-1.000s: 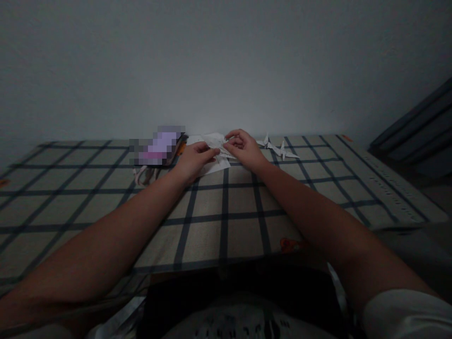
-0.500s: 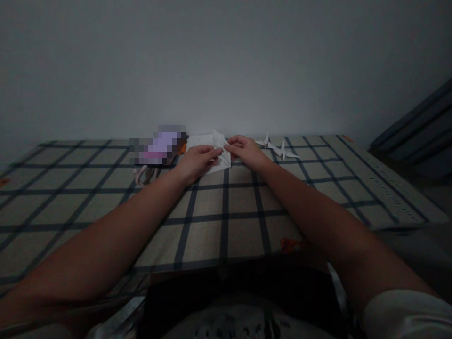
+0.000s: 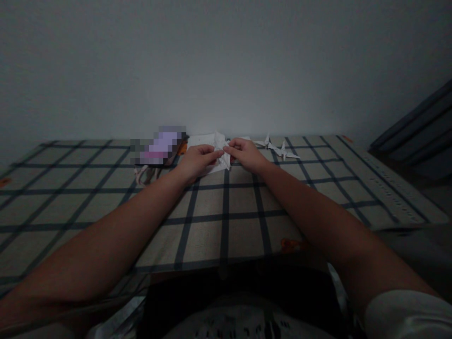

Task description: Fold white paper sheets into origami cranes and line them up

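Note:
A creased, partly folded sheet of white paper (image 3: 221, 141) is pinched between my two hands near the back of the table. My left hand (image 3: 198, 161) grips its left side, thumb stretched toward the middle. From the right, my right hand (image 3: 247, 153) pinches the paper with thumb and forefinger, and the two thumbs almost meet. Under and behind it lie flat white papers (image 3: 201, 140). Right of my right hand sit two folded paper cranes, the nearer crane (image 3: 283, 151) and the farther crane (image 3: 267, 141).
A blurred purple item (image 3: 160, 146) with a pale cord (image 3: 141, 174) lies left of my hands. A checked cloth (image 3: 212, 235) covers the table, which meets a grey wall (image 3: 226, 66). Dark draped fabric (image 3: 420, 125) is at the far right.
The folded paper has drawn narrower between my hands, its right part bending upright. My right hand has shifted very slightly; my left hand stays nearly in place.

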A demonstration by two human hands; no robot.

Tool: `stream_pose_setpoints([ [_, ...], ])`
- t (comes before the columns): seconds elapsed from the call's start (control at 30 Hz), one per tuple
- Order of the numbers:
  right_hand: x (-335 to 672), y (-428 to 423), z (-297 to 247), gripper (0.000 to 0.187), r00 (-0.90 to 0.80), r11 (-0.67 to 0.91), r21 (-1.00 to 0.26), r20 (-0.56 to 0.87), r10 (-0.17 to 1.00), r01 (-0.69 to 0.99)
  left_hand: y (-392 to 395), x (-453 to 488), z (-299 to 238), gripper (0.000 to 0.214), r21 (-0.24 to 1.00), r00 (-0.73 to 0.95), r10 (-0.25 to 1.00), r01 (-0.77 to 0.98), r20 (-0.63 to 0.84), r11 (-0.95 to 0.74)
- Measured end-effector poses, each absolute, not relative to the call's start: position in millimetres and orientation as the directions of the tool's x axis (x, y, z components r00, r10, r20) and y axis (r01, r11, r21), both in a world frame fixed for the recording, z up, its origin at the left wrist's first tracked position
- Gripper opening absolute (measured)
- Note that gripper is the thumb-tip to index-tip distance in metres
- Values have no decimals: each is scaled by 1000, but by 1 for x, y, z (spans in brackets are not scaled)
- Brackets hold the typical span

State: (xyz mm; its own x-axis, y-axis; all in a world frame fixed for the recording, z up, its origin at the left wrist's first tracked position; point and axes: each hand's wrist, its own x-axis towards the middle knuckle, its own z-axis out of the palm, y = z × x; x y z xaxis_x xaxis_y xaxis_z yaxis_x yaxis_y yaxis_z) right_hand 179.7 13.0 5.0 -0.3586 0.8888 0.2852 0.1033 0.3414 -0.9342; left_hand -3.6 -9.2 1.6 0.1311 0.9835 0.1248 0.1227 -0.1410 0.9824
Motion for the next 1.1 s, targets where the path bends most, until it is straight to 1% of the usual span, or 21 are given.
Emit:
stream_pose_setpoints([
  [0.1,179,14,3,22,-370,332,-937,271,889,110,-10,-3,1,34,980,127,984,137,126,-143],
  [0.2,181,16,0,20,-418,308,-947,244,875,92,-11,-2,1,35,976,165,980,170,108,-137],
  [0.33,184,19,-2,19,-470,327,-940,244,848,102,-11,-3,3,36,964,196,976,228,93,-138],
  [0.47,187,21,-3,19,-472,337,-933,241,848,129,-12,-4,5,35,952,172,980,273,94,-140],
  [0.6,187,22,-4,20,-457,380,-911,272,847,162,-12,-3,3,33,952,170,982,280,77,-123],
  [0.7,186,21,-3,23,-414,412,-894,312,855,176,-9,-4,1,35,961,146,987,255,71,-107],
  [0.8,187,20,-1,26,-374,448,-875,360,855,181,-6,-5,0,39,982,136,989,168,66,-89],
  [0.93,188,22,-1,28,-397,455,-870,356,846,190,-5,-4,0,43,991,98,988,54,116,-122],
  [1.0,189,22,-2,28,-410,451,-874,349,843,183,-4,-4,-1,44,987,77,986,45,148,-151],
  [1.1,188,21,-2,29,-425,450,-874,342,838,183,-3,-5,-4,43,976,61,979,83,196,-200],
])
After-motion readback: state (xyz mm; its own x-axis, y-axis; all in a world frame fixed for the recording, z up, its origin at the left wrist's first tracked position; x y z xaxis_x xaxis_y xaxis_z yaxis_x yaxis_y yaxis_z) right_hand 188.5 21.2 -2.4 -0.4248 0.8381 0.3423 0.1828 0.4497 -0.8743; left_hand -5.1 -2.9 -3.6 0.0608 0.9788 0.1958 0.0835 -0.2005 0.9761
